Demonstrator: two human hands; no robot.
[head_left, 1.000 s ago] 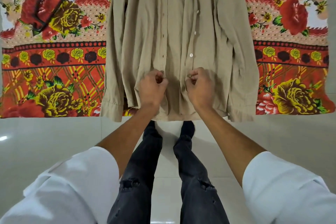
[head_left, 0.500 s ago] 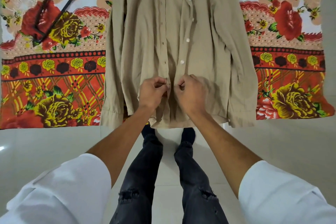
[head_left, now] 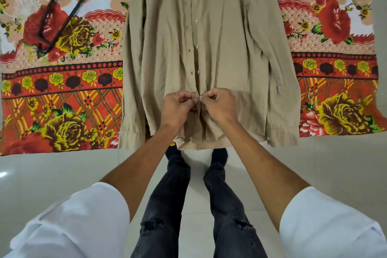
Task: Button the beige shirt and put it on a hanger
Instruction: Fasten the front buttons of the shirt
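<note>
The beige shirt (head_left: 234,52) lies flat and face up on a floral bedspread, its hem hanging over the near edge. Its front is open above my hands, with white buttons on the right placket and buttonholes on the left. My left hand (head_left: 178,109) pinches the left placket low on the shirt. My right hand (head_left: 219,107) pinches the right placket against it, a small white button between the fingertips. A dark hanger (head_left: 62,4) lies on the bedspread at the far left, apart from the shirt.
The floral bedspread (head_left: 62,94) covers the whole surface ahead; its near edge runs across the view. Below it is a pale tiled floor (head_left: 314,163). My legs in dark jeans (head_left: 167,205) stand close to the bed edge.
Both hands have come together at the shirt's centre line, drawing the two plackets shut at the lowest button. The view has tilted, so the shirt sits lower in frame.
</note>
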